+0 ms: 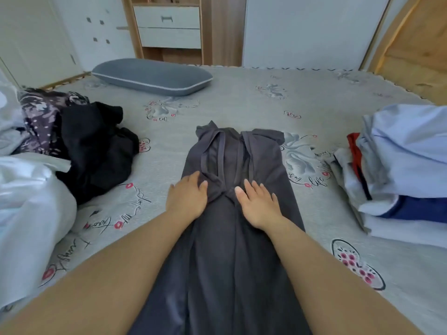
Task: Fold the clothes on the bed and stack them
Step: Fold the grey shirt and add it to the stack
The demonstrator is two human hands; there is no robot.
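2 hands: left hand [187, 197] and right hand [258, 204] flat, fingers spread, pressing 1 dark grey dress [232, 238] lying lengthwise mid-bed [242, 102] | 1 unfolded pile [79, 146] left | 1 folded stack [406, 170] right | 1 grey pillow [152, 76] far

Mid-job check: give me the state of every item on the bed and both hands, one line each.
Dark grey garment: laid flat lengthwise, sides folded inward, not yet folded up.
Left hand: open, palm flat on the garment.
Right hand: open, palm flat on the garment.
Black clothes: crumpled heap, unfolded.
Folded stack: piled at right.
Grey pillow: lying flat at the far edge of the bed.
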